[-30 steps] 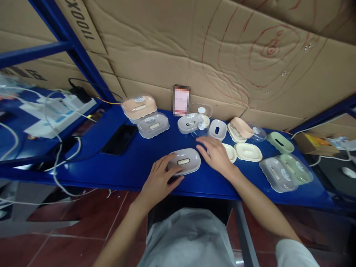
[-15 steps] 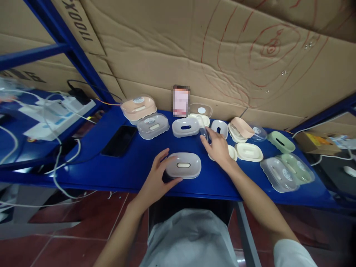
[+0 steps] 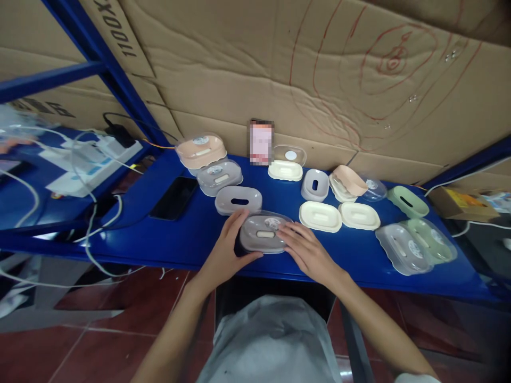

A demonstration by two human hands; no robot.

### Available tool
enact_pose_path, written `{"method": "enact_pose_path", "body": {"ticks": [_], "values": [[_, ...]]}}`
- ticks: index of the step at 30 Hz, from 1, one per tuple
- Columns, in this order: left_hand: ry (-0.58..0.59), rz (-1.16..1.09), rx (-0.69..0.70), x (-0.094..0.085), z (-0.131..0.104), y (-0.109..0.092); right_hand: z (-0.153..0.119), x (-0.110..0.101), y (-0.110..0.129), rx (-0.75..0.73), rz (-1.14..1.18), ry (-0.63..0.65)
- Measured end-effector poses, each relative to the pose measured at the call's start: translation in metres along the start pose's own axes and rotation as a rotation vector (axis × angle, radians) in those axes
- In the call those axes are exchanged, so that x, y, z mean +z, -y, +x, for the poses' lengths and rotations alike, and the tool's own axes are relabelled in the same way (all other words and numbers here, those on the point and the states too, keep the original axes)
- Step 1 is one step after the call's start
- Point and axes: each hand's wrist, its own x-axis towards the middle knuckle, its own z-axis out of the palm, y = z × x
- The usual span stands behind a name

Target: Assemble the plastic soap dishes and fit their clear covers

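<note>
Grey box [image 3: 261,246], just below frame centre: presumably light, stiff, its clear lid [image 3: 257,221] slippery. Your left hand [image 3: 225,250] spans one end, wide; your right hand [image 3: 310,250] touches the lid (grip unclear). Best hold: both ends.

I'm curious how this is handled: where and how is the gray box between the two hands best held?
Probably the gray box is best held by both rounded ends, from left and right: it lies flat, longer from side to side. The left hand curves around one end; the right hand has fingers on the clear lid near the other.
</note>
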Motion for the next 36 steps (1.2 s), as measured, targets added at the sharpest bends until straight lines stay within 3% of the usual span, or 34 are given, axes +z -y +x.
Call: {"method": "enact_pose_path", "body": {"ticks": [5, 17, 25, 28, 31, 36], "values": [[0.056, 0.029, 0.037, -0.001, 0.0, 0.0, 0.001, 0.005, 0.001, -0.039, 0.033, 0.086], [0.088, 0.096, 0.065, 0.002, 0.0, -0.003, -0.014, 0.016, 0.007, -0.011, -0.153, -0.056], [0.059, 0.075, 0.08, 0.004, -0.002, -0.001, -0.017, 0.013, 0.01, 0.016, -0.08, -0.074], [-0.01, 0.071, 0.073, -0.001, -0.004, -0.003, -0.021, 0.012, 0.008, 0.091, -0.039, -0.129], [-0.158, 0.13, 0.108, -0.02, 0.007, -0.006, -0.024, 0.011, 0.007, 0.169, -0.013, -0.185], [-0.467, 0.32, 0.138, -0.073, 0.061, 0.013, -0.02, 0.012, 0.009, 0.188, -0.008, -0.155]]}}
